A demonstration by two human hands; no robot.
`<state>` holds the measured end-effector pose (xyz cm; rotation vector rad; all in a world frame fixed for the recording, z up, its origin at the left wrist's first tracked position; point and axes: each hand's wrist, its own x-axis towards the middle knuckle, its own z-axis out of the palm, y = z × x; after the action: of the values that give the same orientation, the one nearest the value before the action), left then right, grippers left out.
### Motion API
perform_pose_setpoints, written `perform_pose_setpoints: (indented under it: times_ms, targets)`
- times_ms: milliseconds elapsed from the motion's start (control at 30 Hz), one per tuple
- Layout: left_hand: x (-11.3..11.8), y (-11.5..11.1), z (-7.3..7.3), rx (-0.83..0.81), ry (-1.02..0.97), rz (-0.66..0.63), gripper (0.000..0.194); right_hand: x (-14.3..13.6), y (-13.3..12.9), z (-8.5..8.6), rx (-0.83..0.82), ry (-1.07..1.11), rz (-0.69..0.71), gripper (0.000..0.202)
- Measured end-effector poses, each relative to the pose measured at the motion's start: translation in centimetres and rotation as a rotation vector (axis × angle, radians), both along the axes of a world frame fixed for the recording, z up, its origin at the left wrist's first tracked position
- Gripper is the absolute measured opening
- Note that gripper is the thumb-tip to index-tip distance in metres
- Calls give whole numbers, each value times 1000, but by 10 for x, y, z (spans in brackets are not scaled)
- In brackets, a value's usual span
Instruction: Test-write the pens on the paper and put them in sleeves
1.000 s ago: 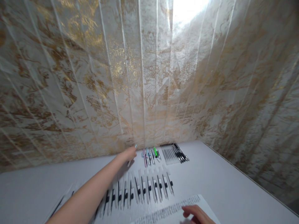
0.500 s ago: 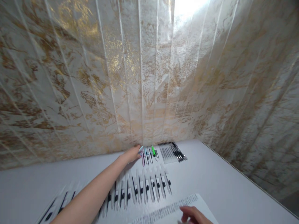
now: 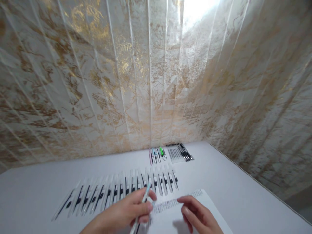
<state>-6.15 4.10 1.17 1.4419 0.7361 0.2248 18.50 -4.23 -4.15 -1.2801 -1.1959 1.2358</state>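
Observation:
A pale pen with a light blue end is gripped between the thumb and fingers of my left hand, tilted over the written sheet. To its right, my right hand hovers above the white paper with fingers curved and apart, holding nothing. Handwriting or print in dark rows runs along the paper's upper part, partly hidden by my left hand. Behind both hands lies a long row of clear pen parts with dark refills and black caps.
Near the wall lie several coloured pens and a green marker. Beside them is a clear pack of refills with black pens. A gold-patterned covering rises behind the white table.
My left hand has come back from the coloured pens at the wall to the paper, bringing a pen with it. My right hand has moved slightly up over the paper.

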Motion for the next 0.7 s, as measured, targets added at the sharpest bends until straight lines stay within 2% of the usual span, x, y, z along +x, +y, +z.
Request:
perform_pose_setpoints:
  times_ms: [67, 100, 200, 333, 533, 600, 700]
  targets:
    - [1, -33, -6, -171, -108, -20, 40, -19, 0, 18, 9, 22, 107, 46]
    - [3, -44, -7, -206, -131, -35, 37, -29, 1, 25, 16, 27, 139, 44]
    - [4, -60, -3, -147, -95, -63, 29, -56, 7, 39, 11, 114, 254, 35]
    - [-5, -61, 11, -82, -78, -32, 33, -75, 19, 50, -19, 207, 341, 36]
    - [-21, -60, 22, -18, -30, 6, 30, -82, 30, 64, -35, 73, 477, 25]
    - [-23, -59, 24, -46, -55, -15, 31, -78, 36, 68, -17, 61, 454, 25]
    - [-24, -59, 30, -93, -53, -33, 39, -57, 47, 78, 70, -2, 340, 25]
